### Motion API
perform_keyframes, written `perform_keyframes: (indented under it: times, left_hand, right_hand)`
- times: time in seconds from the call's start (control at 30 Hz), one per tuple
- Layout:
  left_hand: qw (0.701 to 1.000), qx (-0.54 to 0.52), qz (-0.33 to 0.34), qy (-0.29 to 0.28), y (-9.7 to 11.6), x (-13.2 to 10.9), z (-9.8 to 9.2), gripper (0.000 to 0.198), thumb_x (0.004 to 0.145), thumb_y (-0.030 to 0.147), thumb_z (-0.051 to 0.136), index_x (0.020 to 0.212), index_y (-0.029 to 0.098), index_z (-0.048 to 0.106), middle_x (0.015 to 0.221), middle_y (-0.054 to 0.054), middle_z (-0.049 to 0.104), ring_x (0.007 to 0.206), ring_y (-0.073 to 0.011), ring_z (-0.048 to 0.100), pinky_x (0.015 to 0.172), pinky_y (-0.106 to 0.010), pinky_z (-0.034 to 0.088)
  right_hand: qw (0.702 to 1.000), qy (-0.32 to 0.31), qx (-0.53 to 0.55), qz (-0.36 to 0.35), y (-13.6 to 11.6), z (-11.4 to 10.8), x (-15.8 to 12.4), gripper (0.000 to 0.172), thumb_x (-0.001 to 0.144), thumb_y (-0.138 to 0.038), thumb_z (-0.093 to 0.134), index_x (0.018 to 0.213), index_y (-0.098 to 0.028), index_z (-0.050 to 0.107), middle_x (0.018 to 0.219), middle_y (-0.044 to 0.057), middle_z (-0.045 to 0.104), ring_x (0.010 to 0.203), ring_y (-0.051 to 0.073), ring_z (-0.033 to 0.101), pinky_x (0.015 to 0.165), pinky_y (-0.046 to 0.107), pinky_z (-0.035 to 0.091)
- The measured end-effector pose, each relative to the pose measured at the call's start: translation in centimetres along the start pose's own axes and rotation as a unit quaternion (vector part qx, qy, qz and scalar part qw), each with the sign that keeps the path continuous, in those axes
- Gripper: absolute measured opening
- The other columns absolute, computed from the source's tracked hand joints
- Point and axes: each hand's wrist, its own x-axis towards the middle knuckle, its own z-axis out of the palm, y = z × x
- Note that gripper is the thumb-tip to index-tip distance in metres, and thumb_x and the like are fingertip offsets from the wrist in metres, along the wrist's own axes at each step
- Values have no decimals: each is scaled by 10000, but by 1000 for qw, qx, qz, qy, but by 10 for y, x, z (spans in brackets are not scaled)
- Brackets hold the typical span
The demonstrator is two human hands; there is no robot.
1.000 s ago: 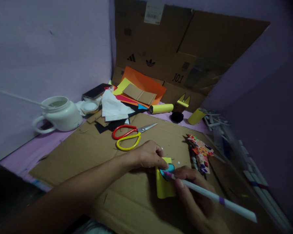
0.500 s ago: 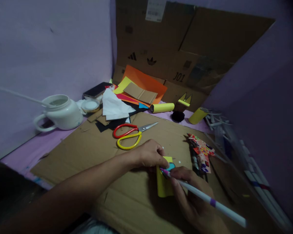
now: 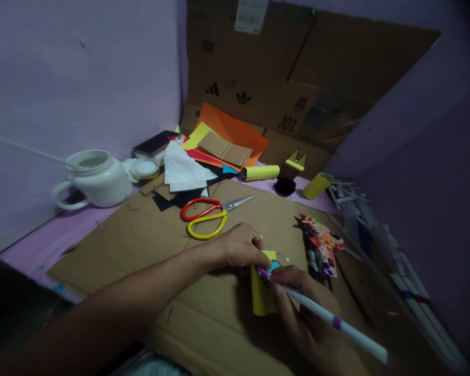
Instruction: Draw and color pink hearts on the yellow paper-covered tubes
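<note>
Head view: the yellow piece (image 3: 262, 300) sits over the cardboard (image 3: 121, 250), pinched by the left hand (image 3: 246, 245). The right hand (image 3: 314, 325) grips a marker (image 3: 355, 335), tip beside the blue patch (image 3: 275, 265). Drawing seems in hand; another stroke calls for steadiness.

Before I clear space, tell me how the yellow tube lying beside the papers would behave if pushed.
The yellow tube would probably roll, being round and lying on its side. Its open, dark end suggests little weight. Its straight wall hints at some stiffness.

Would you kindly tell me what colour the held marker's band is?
The band is purple, seen best in the head view.
</note>
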Motion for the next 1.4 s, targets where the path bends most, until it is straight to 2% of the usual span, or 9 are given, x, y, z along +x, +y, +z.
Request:
perform_keyframes:
  times: [0.37,0.53,0.67,1.1,1.4]
  left_hand:
    - [1000,-7,7,2,-2,1,0,136,537,165,656,546,166,520,416,73,477,349,-72,434,329,-167,368]
    - [1000,-11,7,-2,-3,2,0,133,537,150,648,545,167,516,422,65,490,349,-81,441,327,-180,371]
    - [1000,-15,9,-8,-4,3,0,108,542,152,639,546,164,532,428,57,501,357,-88,448,334,-193,389]
    - [1000,-22,12,-9,-5,3,0,129,535,168,649,548,164,520,419,62,488,343,-78,435,310,-177,381]
    - [999,-32,14,-14,-9,6,-1,136,534,168,665,567,157,533,443,48,516,359,-90,464,317,-181,387]
  right_hand:
    - [1000,13,-16,-15,-3,-1,4,123,822,-104,491,861,-220,501,660,9,613,524,131,604,489,228,444]
    - [1000,-2,-20,-12,-3,-2,3,104,832,-121,488,852,-222,498,663,10,613,526,138,603,488,239,436]
    - [999,-3,-26,-32,-2,-4,3,122,820,-97,496,853,-213,508,649,9,612,514,134,599,481,237,422]
    - [999,-10,-16,-36,5,0,-5,178,810,-71,520,892,-228,504,678,2,595,529,132,577,497,241,427]
    - [998,12,-26,-58,2,0,-4,130,804,-78,511,859,-194,530,628,1,572,496,130,543,468,244,388]
